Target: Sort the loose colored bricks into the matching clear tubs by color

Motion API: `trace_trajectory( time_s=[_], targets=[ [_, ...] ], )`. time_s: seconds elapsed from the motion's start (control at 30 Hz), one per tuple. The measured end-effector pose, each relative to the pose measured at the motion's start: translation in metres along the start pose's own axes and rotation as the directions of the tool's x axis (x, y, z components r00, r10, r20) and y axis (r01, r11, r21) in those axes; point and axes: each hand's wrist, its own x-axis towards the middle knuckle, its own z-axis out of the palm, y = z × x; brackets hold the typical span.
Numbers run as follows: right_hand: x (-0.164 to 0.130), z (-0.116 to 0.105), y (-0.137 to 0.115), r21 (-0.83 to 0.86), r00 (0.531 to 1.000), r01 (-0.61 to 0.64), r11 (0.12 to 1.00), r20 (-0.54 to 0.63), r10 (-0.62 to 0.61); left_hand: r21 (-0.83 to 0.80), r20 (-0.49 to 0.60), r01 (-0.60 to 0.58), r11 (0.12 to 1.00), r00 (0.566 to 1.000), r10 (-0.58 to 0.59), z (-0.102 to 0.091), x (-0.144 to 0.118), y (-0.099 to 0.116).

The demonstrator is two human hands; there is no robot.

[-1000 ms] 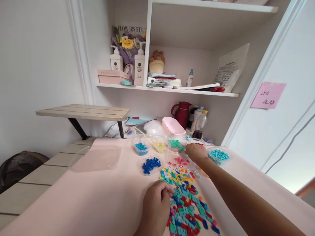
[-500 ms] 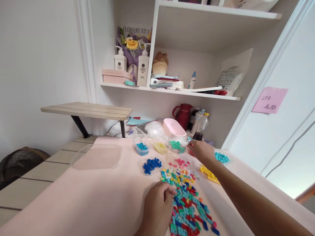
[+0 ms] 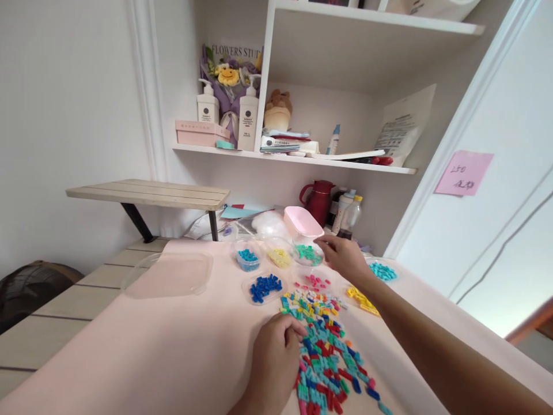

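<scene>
My left hand point(image 3: 276, 351) rests at the left edge of a loose pile of small coloured toy bricks point(image 3: 328, 357), its fingers curled in; whatever they hold is hidden. Farther back, my right hand point(image 3: 345, 256) hovers by the right rim of the clear tub of green bricks point(image 3: 307, 253), fingertips pinched together. I cannot make out what is between them. Nearer me than that tub are pink bricks point(image 3: 317, 282) in a clear tray. Yellow bricks point(image 3: 363, 300) lie in another container, partly behind my right forearm.
Clear tubs hold dark blue bricks point(image 3: 264, 288), light blue bricks point(image 3: 247, 258), pale yellow bricks point(image 3: 279, 257) and turquoise bricks point(image 3: 382, 271). A clear lid point(image 3: 173, 276) lies at left. Behind stand a pink basin point(image 3: 302, 222), a red jug point(image 3: 318, 202) and bottles point(image 3: 351, 216).
My right hand has shifted slightly left and up, from the red container behind the pile toward the green tub's rim. My left hand stays at the pile. The whole view has turned slightly.
</scene>
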Motion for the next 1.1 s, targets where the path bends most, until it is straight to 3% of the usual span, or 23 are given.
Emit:
trace_trajectory(
  time_s=[0.1,0.23,0.33,0.47,0.73,0.93,1.1],
  targets=[
    [-0.043,-0.014,-0.001,0.264,0.993,0.025,0.964,0.105,-0.054,-0.020,0.001,0.011,1.000,1.000,-0.011,-0.001,0.001,0.001],
    [-0.092,-0.027,0.009,0.409,0.980,-0.086,0.908,0.199,0.003,-0.060,0.023,0.056,0.997,0.998,-0.054,-0.004,0.001,0.006],
    [-0.112,-0.028,0.023,0.486,0.956,-0.157,0.860,0.293,0.009,-0.060,0.029,0.079,0.995,0.997,-0.077,-0.007,0.001,0.010],
    [-0.120,-0.028,0.040,0.529,0.929,-0.157,0.834,0.365,-0.056,-0.041,0.058,0.072,0.997,0.996,-0.070,-0.011,0.001,0.014],
    [-0.129,-0.042,0.042,0.522,0.834,0.172,0.835,0.374,-0.405,-0.051,0.088,0.029,0.998,0.996,-0.024,-0.010,-0.005,0.029],
    [-0.143,-0.030,0.024,0.513,0.764,0.285,0.810,0.389,-0.515,-0.043,0.041,0.070,0.997,0.997,-0.068,-0.011,-0.001,0.023],
    [-0.149,-0.025,0.018,0.433,0.761,0.339,0.835,0.395,-0.514,-0.029,0.025,0.080,0.996,0.997,-0.079,-0.011,-0.001,0.022]
  ],
)
